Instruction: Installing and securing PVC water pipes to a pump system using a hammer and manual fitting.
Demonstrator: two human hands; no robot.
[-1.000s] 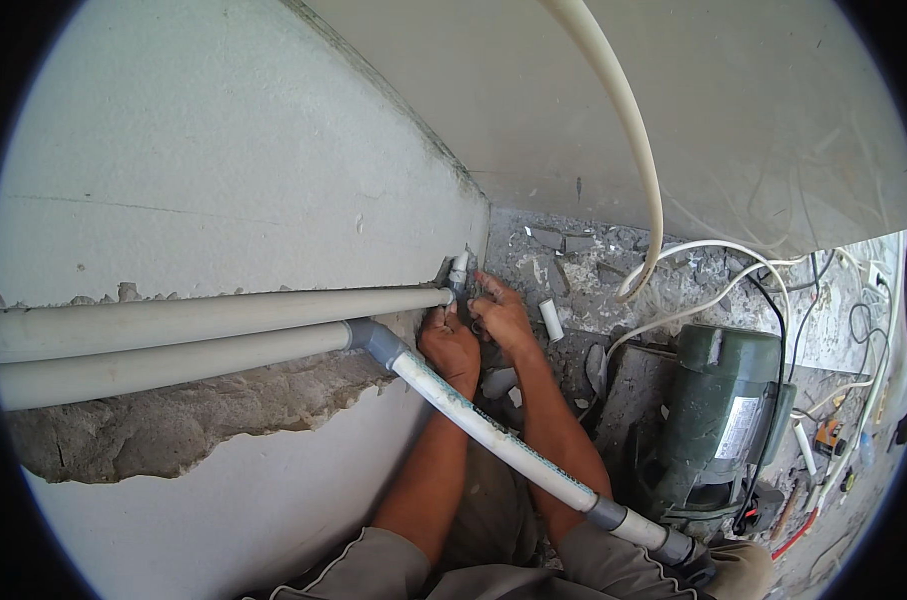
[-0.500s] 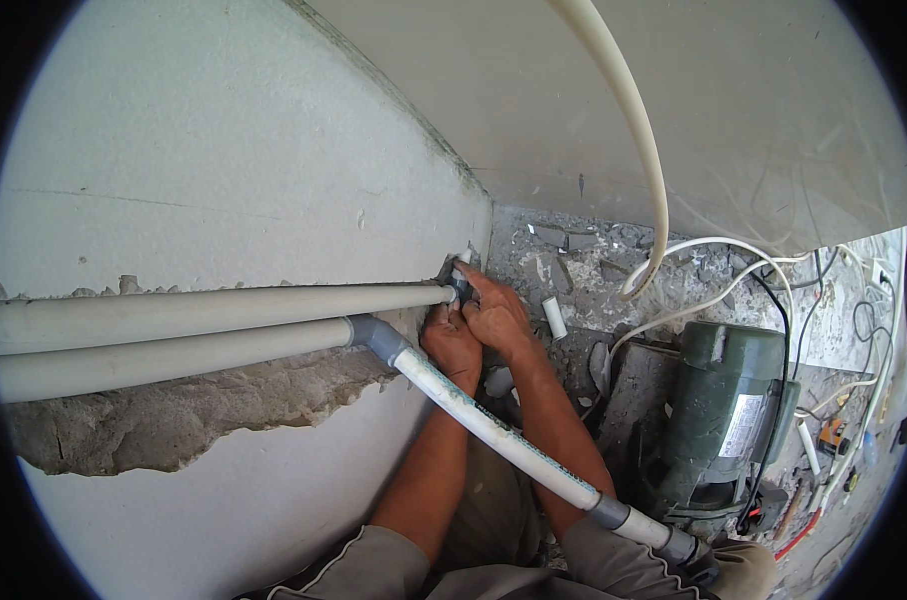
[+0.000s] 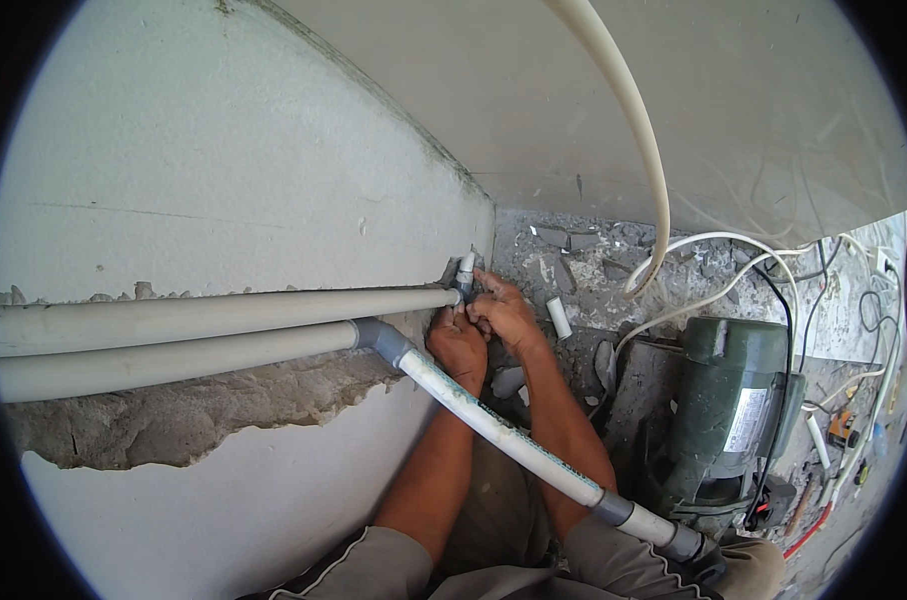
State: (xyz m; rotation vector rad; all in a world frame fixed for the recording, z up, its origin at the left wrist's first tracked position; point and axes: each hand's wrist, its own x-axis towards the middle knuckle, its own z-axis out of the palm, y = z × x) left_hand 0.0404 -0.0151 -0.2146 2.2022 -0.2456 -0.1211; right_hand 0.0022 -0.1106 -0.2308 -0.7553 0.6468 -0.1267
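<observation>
A grey pipe fitting point(image 3: 464, 281) joins the end of the upper long pale pipe point(image 3: 234, 315) in the wall corner. Out of the fitting's top stands a short white pipe stub point(image 3: 468, 261). My left hand point(image 3: 459, 345) is closed with its fingertips on the fitting's lower part, just under the upper pipe's end. My right hand point(image 3: 507, 315) has its fingers bent around the fitting's right side, the index finger near the base of the stub. The fingers partly hide the fitting's lower end.
A lower pale pipe point(image 3: 184, 357) turns at a grey elbow point(image 3: 382, 341) into a slanting white pipe point(image 3: 504, 433) that crosses above my forearms. A green motor pump point(image 3: 731, 415) stands right, among cables. A cream hose point(image 3: 639, 130) hangs down. A loose white pipe piece point(image 3: 559, 318) lies on rubble.
My right index finger has drawn back from the white stub, which now shows more fully. My left hand stays at the fitting. The view has shifted slightly.
</observation>
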